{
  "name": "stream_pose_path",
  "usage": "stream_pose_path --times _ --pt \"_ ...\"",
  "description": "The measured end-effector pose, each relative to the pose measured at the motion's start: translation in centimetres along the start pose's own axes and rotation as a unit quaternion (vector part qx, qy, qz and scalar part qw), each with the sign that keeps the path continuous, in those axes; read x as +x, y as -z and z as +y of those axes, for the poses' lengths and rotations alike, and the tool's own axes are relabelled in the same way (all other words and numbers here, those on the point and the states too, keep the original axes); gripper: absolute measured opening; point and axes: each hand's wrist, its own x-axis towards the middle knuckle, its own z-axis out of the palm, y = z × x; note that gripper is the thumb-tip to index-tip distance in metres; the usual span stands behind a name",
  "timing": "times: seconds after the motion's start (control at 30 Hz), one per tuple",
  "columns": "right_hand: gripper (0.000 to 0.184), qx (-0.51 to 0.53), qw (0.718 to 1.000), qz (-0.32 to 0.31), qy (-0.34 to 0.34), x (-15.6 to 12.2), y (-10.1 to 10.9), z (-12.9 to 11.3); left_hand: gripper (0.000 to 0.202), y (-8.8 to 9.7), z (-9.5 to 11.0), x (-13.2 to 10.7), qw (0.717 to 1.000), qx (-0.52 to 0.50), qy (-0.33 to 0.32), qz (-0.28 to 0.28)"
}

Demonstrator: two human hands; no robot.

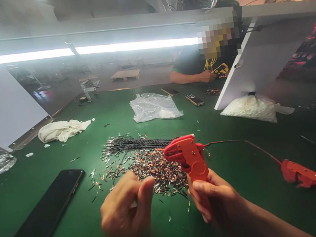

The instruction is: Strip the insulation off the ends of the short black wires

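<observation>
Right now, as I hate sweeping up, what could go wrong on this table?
Loose scraps lie close to the left hand, so a careless sweep might scatter them. The black wires lie right beside those scraps and could get mixed in. The stripper in the right hand could knock either.
</observation>
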Motion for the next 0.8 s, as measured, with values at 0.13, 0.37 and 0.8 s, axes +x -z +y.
stream_pose_path --times 0.13,0.37,0.8 --pt "0.034 0.034 0.999 -0.005 0.008 -0.3 0.1 0.4 0.02 -0.6 -0.6 1.0 0.989 0.135 -0.052 -0.026" --pt "0.032 0.059 0.988 -0.144 0.004 -0.2 0.4 -0.3 0.014 -0.8 -1.5 0.7 0.985 0.035 0.013 -0.168" --pt "0.017 -0.298 0.921 0.147 0.203 -0.6 -0.6 -4.2 0.012 -1.1 -1.2 0.4 0.932 0.187 -0.261 -0.167"
